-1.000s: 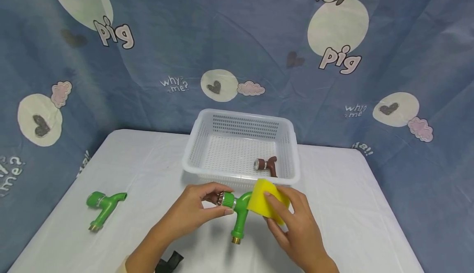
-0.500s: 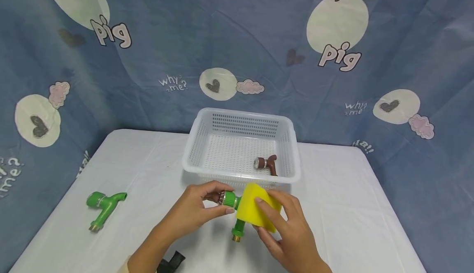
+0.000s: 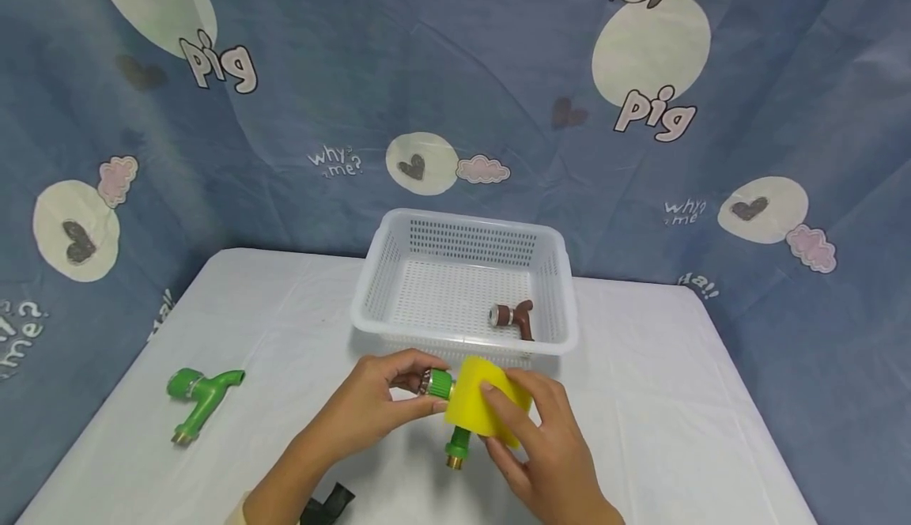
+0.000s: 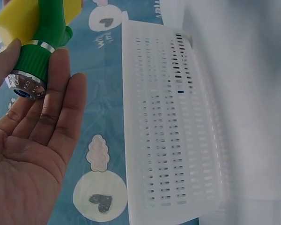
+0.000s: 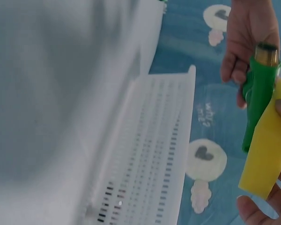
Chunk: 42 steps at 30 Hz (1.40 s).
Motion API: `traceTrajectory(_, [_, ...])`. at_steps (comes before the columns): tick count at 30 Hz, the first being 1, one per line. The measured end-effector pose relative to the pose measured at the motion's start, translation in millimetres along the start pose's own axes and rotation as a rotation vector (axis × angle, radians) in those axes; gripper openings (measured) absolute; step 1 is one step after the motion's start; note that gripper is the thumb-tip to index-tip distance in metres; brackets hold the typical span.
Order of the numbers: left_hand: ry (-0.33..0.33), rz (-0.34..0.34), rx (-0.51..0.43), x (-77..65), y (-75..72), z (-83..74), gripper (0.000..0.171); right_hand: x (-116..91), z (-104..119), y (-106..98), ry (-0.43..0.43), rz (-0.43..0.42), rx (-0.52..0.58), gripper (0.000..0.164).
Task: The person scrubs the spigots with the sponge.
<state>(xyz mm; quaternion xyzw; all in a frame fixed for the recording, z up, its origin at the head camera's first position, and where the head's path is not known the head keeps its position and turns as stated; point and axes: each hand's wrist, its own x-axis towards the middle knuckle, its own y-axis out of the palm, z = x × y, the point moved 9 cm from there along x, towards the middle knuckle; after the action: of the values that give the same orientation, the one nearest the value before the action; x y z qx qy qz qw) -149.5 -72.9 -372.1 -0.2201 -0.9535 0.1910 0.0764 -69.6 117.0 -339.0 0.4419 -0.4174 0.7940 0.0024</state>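
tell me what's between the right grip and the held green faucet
The yellow sponge, held by the right grip against the green faucet; the head and right wrist views show it.

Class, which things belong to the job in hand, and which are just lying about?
Seemingly in the job:
green tap, in the left hand
yellow sponge, against it, in the right hand

Seemingly lying about:
second green tap
brown tap, in white basket
black object, partly cut off

Head view: even, diffuse light; soft, faint shadows on the white worktop (image 3: 683, 398); printed backdrop (image 3: 484, 50) legible. Wrist views: dimmer, greyer, with the worktop shaded and softly blurred.
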Motion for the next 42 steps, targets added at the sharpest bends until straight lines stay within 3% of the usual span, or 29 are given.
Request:
traceTrajectory(9, [-0.051, -0.009, -0.016, 0.0, 0.0, 1.5, 0.04, -1, -20, -11, 0.169, 0.028, -0.035, 0.051])
traceTrajectory(12, [-0.047, -0.008, -0.016, 0.3, -0.3, 0.6, 0.039, 0, -12, -10, 0.143, 0.025, -0.027, 0.05])
traceTrajectory(16, [-0.033, 0.003, -0.025, 0.4, 0.9, -1.6, 0.037, 3, 6, -6, 0.03, 0.001, 0.01, 0.045])
traceTrajectory(19, [-0.025, 0.012, -0.028, 0.3, 2.1, -3.6, 0.036, 3, 12, -3, -0.006, -0.009, 0.021, 0.044])
traceTrajectory(22, [-0.022, 0.012, -0.021, 0.4, 2.2, -5.5, 0.036, 3, 8, -4, 0.011, -0.013, 0.007, 0.044])
traceTrajectory(33, [-0.026, -0.027, 0.002, 0.2, -0.4, -5.0, 0.046, -7, -32, -14, 0.218, -0.018, -0.022, 0.052])
traceTrajectory(37, [-0.026, -0.065, 0.017, 1.1, -3.5, -3.5, 0.052, -9, -29, -16, 0.213, -0.043, 0.009, 0.053])
traceTrajectory(42, [0.001, -0.082, 0.001, 2.3, -3.3, -4.7, 0.045, -7, -13, -9, 0.148, -0.017, 0.044, 0.051])
